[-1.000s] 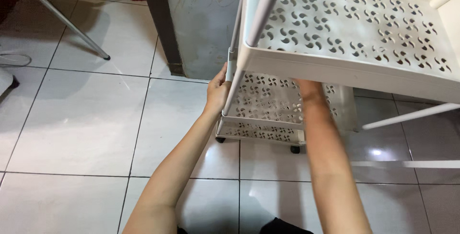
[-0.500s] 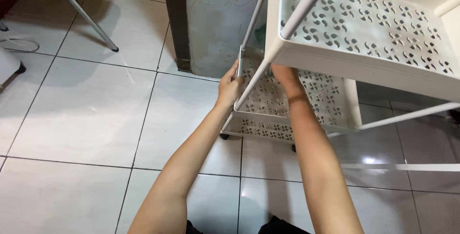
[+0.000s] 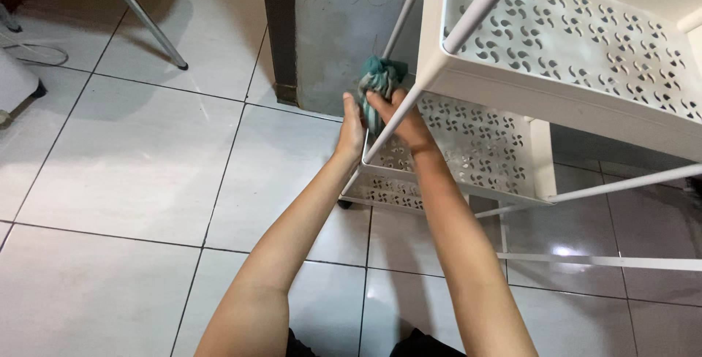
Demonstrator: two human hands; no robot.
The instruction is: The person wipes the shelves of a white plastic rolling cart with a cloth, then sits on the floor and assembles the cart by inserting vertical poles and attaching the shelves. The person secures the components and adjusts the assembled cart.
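A white plastic cart has a perforated top tray and a perforated lower tray, joined by thin white poles. My right hand grips a crumpled teal cloth just beyond a front pole, above the lower tray's left corner. My left hand is beside it on the left, its fingers against the lower part of the cloth. Both forearms reach forward from the bottom of the view.
A grey wall panel with a dark post stands behind the cart. A slanted metal leg rests on the white tiled floor at upper left. A white object with a cord sits at the far left.
The teal cloth has come into sight in my hands. Both hands have risen from the lower tray's corner to the pole, and the view has shifted left.
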